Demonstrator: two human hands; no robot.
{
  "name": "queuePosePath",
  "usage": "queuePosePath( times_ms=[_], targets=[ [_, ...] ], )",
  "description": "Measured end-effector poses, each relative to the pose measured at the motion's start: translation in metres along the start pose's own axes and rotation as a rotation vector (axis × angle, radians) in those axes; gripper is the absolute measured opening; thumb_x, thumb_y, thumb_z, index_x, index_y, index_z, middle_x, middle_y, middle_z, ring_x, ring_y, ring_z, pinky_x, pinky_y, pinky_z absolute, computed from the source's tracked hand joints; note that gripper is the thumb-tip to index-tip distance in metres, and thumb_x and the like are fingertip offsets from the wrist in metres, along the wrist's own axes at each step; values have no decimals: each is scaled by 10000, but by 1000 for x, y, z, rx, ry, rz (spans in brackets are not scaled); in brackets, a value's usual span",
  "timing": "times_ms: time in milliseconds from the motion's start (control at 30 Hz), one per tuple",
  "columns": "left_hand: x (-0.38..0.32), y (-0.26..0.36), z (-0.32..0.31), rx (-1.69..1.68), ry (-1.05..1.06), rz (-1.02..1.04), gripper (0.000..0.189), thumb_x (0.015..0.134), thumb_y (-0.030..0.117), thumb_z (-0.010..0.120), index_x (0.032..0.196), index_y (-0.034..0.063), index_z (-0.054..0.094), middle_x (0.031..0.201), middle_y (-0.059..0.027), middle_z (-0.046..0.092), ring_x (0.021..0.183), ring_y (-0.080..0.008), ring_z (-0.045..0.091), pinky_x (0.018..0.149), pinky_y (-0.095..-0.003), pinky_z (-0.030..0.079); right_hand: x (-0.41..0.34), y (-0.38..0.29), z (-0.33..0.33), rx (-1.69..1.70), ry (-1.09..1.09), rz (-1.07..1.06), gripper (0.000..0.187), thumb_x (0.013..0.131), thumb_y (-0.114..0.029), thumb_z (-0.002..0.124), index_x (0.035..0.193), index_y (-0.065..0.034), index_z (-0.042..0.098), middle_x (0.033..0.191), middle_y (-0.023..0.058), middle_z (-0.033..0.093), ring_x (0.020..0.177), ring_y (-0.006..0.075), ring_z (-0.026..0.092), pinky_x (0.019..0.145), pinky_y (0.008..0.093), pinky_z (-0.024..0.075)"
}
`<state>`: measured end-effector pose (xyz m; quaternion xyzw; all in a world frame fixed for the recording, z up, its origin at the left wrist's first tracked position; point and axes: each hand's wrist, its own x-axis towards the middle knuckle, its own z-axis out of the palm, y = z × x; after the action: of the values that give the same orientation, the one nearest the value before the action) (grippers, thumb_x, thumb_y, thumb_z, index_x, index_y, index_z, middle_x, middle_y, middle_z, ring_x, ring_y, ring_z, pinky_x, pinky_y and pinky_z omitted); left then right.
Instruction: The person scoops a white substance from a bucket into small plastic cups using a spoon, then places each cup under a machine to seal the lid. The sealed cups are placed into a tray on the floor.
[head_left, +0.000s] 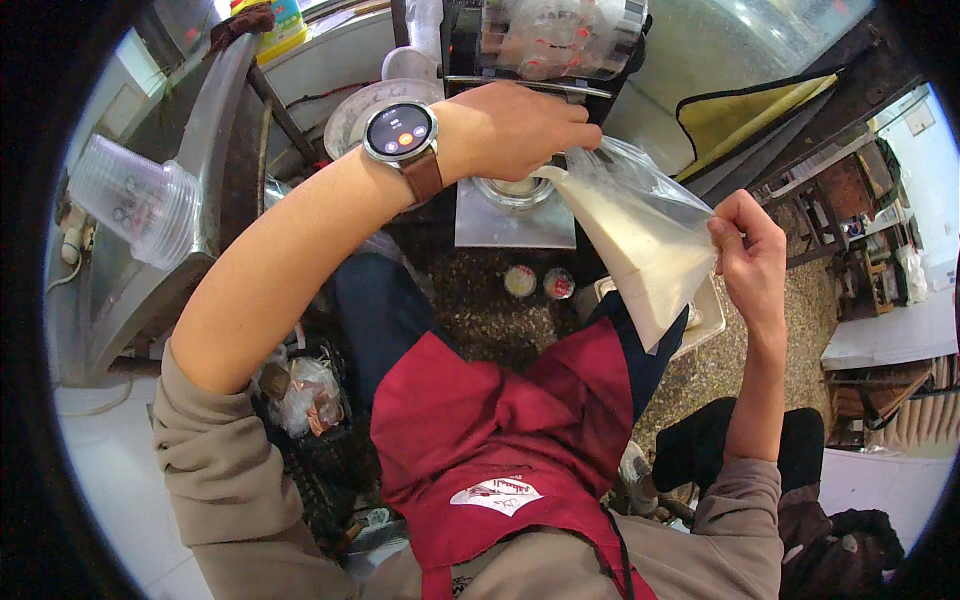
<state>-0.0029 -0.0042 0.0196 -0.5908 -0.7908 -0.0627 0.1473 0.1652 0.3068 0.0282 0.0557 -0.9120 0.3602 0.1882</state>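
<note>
A clear plastic bag partly filled with pale cream liquid hangs tilted between my hands. My left hand, with a watch on its wrist, grips the bag's upper left edge. My right hand pinches the opposite upper edge. The bag's narrow left end reaches the rim of a clear cup, where pale liquid shows; my left hand partly hides the cup. Below the cup is a flat metal plate, in front of a machine with a roll of printed film.
Stacked clear plastic cups lie at the left on a metal surface. Two lidded cups stand on the speckled floor beyond my knees. A white tub is beside my right leg. Another person's dark-clothed leg is at lower right.
</note>
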Motion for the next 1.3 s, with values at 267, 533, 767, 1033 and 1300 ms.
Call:
queuePosePath(
  times_ms=[267, 533, 767, 1033, 1300],
  targets=[
    [0, -3, -1, -9, -23, -30, 407, 946, 81, 605, 1350, 125, 591, 1199, -130, 662, 1136, -390, 692, 924, -508, 607, 8, -5, -3, -3, -3, -32, 103, 938, 52, 672, 889, 6, 594, 733, 24, 578, 716, 94, 526, 651, 288, 438],
    [-1, -2, -3, 23, -3, -37, 458, 936, 76, 615, 1390, 129, 595, 1276, -125, 677, 1174, -386, 693, 954, -487, 613, 10, -8, -5, -12, -14, 5, 99, 941, 47, 677, 896, 7, 598, 736, 39, 586, 722, 104, 545, 661, 292, 448],
    [1, -2, -3, 45, -13, -58, 455, 941, 89, 645, 1391, 128, 589, 1310, -125, 679, 1194, -379, 690, 958, -490, 614, 7, -6, -2, -13, -15, -21, 100, 953, 28, 683, 896, 4, 605, 736, 34, 585, 719, 99, 535, 658, 295, 441],
    [1, -3, -2, 47, -10, -78, 468, 957, 122, 670, 1414, 141, 574, 1349, -125, 670, 1233, -380, 672, 979, -493, 606, 8, -6, 0, -6, -13, -16, 101, 953, 24, 687, 895, 1, 607, 727, 30, 578, 714, 94, 527, 649, 296, 433],
    [0, -3, -2, 30, 23, -82, 448, 961, 102, 645, 1406, 130, 603, 1339, -132, 670, 1219, -386, 672, 976, -489, 604, -1, -2, 6, 11, 1, 4, 91, 957, 36, 680, 901, 0, 619, 737, 27, 592, 693, 87, 540, 626, 283, 438]
  ],
)
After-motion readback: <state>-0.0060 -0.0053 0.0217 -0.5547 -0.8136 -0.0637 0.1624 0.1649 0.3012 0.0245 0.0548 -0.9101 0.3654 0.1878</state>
